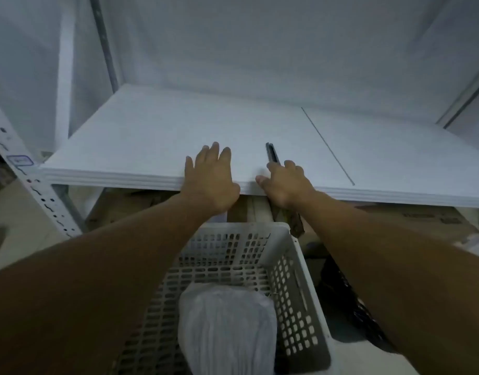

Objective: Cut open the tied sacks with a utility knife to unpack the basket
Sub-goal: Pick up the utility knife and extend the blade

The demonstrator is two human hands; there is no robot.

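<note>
A white perforated plastic basket (295, 272) stands on the floor below me, with a white sack (227, 331) lying in its near end. Above it, my left hand (211, 180) lies flat and open on the front edge of a white shelf board (151, 136). My right hand (285, 182) rests on the same edge, fingers curled around the handle of a dark utility knife (272, 152) that points away from me along the board. Whether the blade is out is too blurred to tell.
A thin dark line (327, 146) crosses the board to the right of the knife. A perforated metal upright (30, 182) stands at the left. Cardboard boxes (427, 217) sit under the shelf, and a dark bag (352, 307) lies right of the basket.
</note>
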